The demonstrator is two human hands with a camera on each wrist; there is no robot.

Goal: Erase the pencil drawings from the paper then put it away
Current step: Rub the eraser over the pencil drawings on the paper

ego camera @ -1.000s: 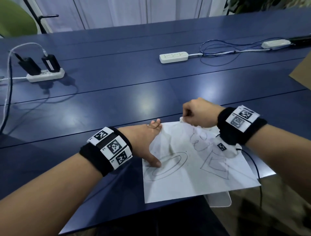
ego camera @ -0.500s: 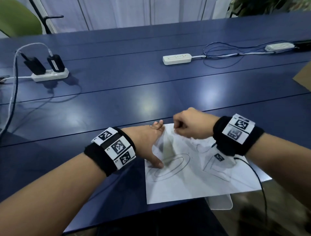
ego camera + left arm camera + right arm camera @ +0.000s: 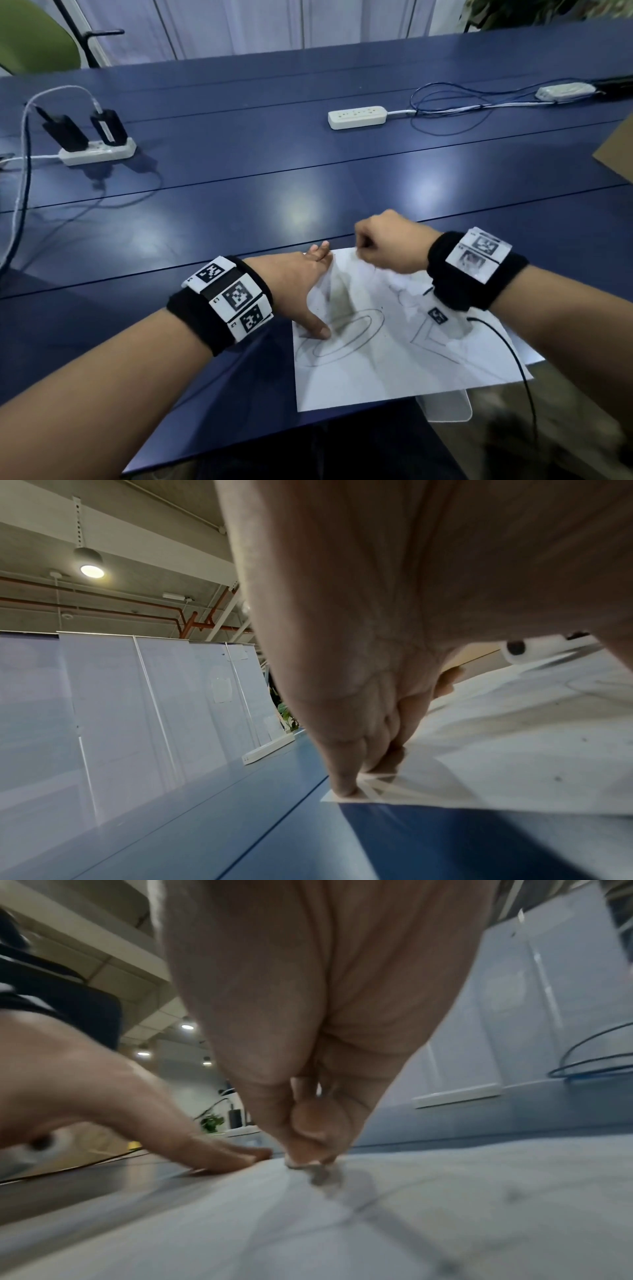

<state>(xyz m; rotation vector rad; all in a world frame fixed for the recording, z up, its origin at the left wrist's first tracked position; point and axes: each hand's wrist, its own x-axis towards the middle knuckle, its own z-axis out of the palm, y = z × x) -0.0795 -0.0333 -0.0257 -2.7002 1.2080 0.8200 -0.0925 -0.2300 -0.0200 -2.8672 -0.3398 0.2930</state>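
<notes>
A white paper (image 3: pixel 394 370) with pencil drawings lies at the near edge of the blue table (image 3: pixel 239 212). An oval (image 3: pixel 342 337) and an angular shape (image 3: pixel 438 346) show on it. My left hand (image 3: pixel 318 291) lies flat with straight fingers and spread thumb, pressing the paper's left edge; in the left wrist view the fingertips (image 3: pixel 346 788) sit on the paper's corner (image 3: pixel 514 750). My right hand (image 3: pixel 380 246) is curled over the paper's top edge. In the right wrist view my right hand (image 3: pixel 308 1139) pinches a small pale eraser (image 3: pixel 301 1163) against the paper (image 3: pixel 377 1218).
Two white power strips lie farther back, one (image 3: pixel 97 152) at the left with black adapters, one (image 3: pixel 356 116) in the middle with coiled cables (image 3: pixel 445 102). Brown cardboard (image 3: pixel 616 150) juts in at the right. A pale flat piece (image 3: pixel 448 407) sticks out under the paper past the table edge.
My right hand has slid left along the paper's top edge, closer to the left hand's fingertips. The left hand has stayed pressed on the paper.
</notes>
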